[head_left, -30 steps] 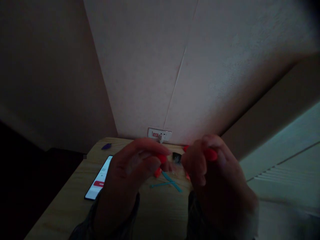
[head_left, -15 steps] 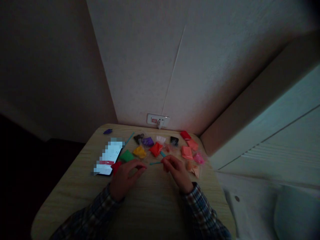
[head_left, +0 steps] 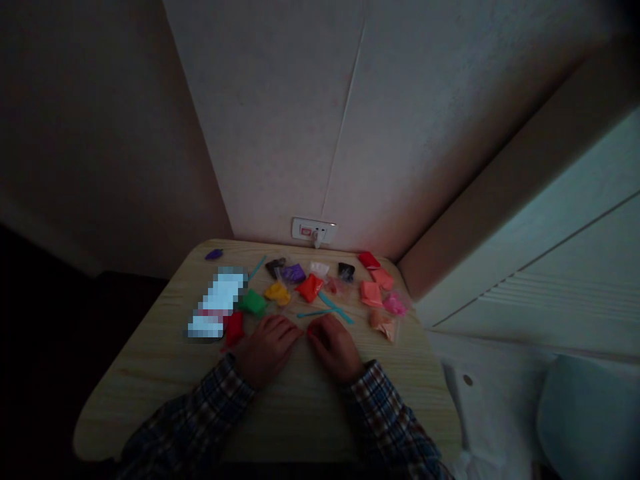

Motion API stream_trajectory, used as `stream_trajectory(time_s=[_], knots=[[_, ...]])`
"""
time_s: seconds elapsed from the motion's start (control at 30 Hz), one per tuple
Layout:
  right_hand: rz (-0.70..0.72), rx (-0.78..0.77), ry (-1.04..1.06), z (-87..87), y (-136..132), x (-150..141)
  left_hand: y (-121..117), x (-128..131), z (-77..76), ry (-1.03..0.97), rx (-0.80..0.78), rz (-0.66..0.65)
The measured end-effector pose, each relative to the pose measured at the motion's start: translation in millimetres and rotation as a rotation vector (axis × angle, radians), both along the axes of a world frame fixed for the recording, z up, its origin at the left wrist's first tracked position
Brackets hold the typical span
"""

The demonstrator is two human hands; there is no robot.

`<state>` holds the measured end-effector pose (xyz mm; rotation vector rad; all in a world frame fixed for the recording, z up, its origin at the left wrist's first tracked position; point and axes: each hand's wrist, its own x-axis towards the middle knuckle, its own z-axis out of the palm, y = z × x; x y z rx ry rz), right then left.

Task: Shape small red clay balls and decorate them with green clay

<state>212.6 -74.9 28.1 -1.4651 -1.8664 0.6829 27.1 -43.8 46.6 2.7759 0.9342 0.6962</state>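
My left hand (head_left: 269, 345) rests palm down over the table, its fingers drawn together and pointing right; whatever is under the fingertips is hidden. Facing it, my right hand (head_left: 334, 345) is curled, thumb and forefinger pinched on a small red lump (head_left: 311, 329) that looks like modelling clay. The fingertips of both hands almost meet. Just beyond them lie two thin blue sticks, a modelling tool (head_left: 315, 313) and a flatter one (head_left: 340, 311). A red packet (head_left: 233, 329) is beside my left hand, with a green packet (head_left: 254, 303) behind it.
A lit phone (head_left: 218, 303) lies on the left of the wooden table (head_left: 135, 380). Across the back are yellow (head_left: 277, 293), orange-red (head_left: 310, 287), purple (head_left: 294, 273) and black packets (head_left: 345, 271). Pink and peach packets (head_left: 383, 325) lie right. A wall socket (head_left: 314, 231) is behind.
Both hands have come closer together and lower towards the table. My right hand has moved left and nearer me, uncovering the blue sticks. The view has shifted slightly.
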Motion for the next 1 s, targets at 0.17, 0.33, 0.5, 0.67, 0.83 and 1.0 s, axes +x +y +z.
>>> stream_trajectory(time_s=[0.17, 0.33, 0.5, 0.67, 0.83, 1.0], knots=[[0.029, 0.013, -0.034, -0.8, 0.4, 0.4, 0.9, 0.6, -0.9, 0.062, -0.042, -0.005], [0.049, 0.017, -0.061, 0.5, 0.3, -0.1, 2.3, 1.5, -2.1, 0.041, -0.054, 0.042], [0.056, 0.019, -0.087, 1.1, -0.1, -1.3, 2.9, 3.9, -0.9, 0.039, -0.068, 0.055], [0.058, 0.023, -0.108, -0.6, -1.1, -1.6, 1.7, 4.9, -0.8, 0.015, -0.069, 0.058], [0.053, 0.029, -0.117, -1.0, -1.9, -1.6, 1.6, -2.1, -3.7, -0.06, -0.003, 0.098], [0.039, 0.049, -0.104, 3.3, -3.0, 0.3, 10.7, -26.7, 1.5, -0.139, 0.098, 0.286]])
